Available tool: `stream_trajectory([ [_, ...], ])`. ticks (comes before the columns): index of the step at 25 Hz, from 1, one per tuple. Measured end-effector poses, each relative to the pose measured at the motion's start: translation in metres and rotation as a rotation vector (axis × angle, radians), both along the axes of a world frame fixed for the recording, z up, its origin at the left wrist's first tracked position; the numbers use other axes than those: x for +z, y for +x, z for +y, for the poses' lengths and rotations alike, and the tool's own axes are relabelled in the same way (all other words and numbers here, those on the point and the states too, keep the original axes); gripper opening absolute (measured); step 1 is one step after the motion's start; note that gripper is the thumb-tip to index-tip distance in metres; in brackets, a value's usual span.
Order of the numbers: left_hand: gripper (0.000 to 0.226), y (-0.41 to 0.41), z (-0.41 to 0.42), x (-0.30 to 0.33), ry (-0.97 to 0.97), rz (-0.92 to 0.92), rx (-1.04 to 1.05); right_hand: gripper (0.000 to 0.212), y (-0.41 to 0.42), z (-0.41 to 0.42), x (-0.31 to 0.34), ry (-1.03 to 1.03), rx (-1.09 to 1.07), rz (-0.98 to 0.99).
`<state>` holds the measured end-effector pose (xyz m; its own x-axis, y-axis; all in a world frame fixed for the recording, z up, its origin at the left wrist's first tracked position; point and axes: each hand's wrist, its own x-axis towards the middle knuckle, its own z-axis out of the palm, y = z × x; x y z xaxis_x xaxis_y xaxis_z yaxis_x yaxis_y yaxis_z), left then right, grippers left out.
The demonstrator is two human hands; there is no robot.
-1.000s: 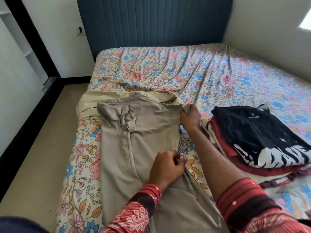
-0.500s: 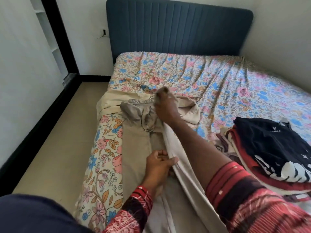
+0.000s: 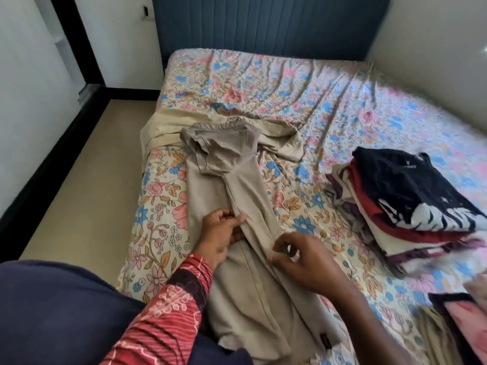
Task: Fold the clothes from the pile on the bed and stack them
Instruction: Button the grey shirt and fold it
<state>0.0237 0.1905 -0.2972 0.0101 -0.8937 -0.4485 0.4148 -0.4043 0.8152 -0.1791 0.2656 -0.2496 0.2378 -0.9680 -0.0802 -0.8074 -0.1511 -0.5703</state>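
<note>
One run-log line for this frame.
step: folding beige shirt lengthwise | left hand: pinches fold | right hand: pinches edge | stack: right, untouched

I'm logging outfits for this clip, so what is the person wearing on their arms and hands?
Both hands are bare. The left hand comes out of a long red sleeve with thin dark stripes, a dark band and pale pink curly print. The right hand and its forearm show no sleeve.

Home bedroom: bed (image 3: 329, 83) wearing floral sheet, padded blue headboard (image 3: 263, 22) standing behind, folded clothes (image 3: 400, 196) stacking on mattress.
</note>
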Motion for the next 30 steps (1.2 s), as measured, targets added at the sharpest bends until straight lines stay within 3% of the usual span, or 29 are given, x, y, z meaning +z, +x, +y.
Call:
stream_trajectory([
  [2, 0.018, -0.002, 0.004, 0.0, -0.003, 0.003, 0.025, 0.05, -0.009, 0.04, -0.002, 0.022, -0.009, 0.164],
  [4, 0.017, -0.006, 0.011, 0.003, 0.01, 0.023, 0.04, 0.058, -0.005, 0.067, -0.005, 0.024, -0.047, 0.287],
  [6, 0.017, -0.016, 0.024, 0.009, 0.028, 0.005, -0.034, 0.046, 0.002, 0.08, -0.01, -0.059, -0.113, 0.273],
  [10, 0.02, -0.038, 0.046, 0.014, 0.014, -0.22, -0.201, 0.028, 0.004, 0.087, -0.01, -0.206, -0.235, 0.151],
  [14, 0.019, -0.024, 0.056, 0.028, 0.063, -0.091, -0.172, 0.028, 0.006, 0.094, 0.013, -0.335, -0.141, 0.074],
  [17, 0.025, -0.001, 0.07, 0.032, 0.06, -0.306, -0.294, 0.029, 0.021, 0.105, 0.03, -0.12, 0.096, 0.024],
  [20, 0.013, 0.034, 0.087, 0.037, 0.048, -0.615, -0.467, 0.02, -0.002, 0.095, 0.039, 0.102, 0.11, -0.099],
  [22, 0.018, 0.067, 0.091, 0.039, -0.224, -1.055, -0.586, 0.02, -0.028, 0.076, 0.035, 0.002, 0.079, 0.011],
  [24, 0.028, 0.093, 0.093, 0.032, -0.651, -1.522, -0.777, 0.035, -0.045, 0.059, 0.019, -0.045, 0.132, 0.14],
  [25, 0.034, 0.1, 0.095, 0.026, -0.904, -1.668, -0.869, 0.046, -0.049, 0.053, 0.007, -0.02, 0.203, 0.165],
  [27, 0.039, 0.105, 0.101, 0.015, -1.299, -1.754, -0.989, 0.072, -0.051, 0.045, -0.017, -0.004, 0.362, 0.23],
  [30, 0.04, 0.103, 0.104, 0.006, -1.566, -1.717, -1.052, 0.083, -0.047, 0.044, -0.029, -0.107, 0.473, 0.283],
])
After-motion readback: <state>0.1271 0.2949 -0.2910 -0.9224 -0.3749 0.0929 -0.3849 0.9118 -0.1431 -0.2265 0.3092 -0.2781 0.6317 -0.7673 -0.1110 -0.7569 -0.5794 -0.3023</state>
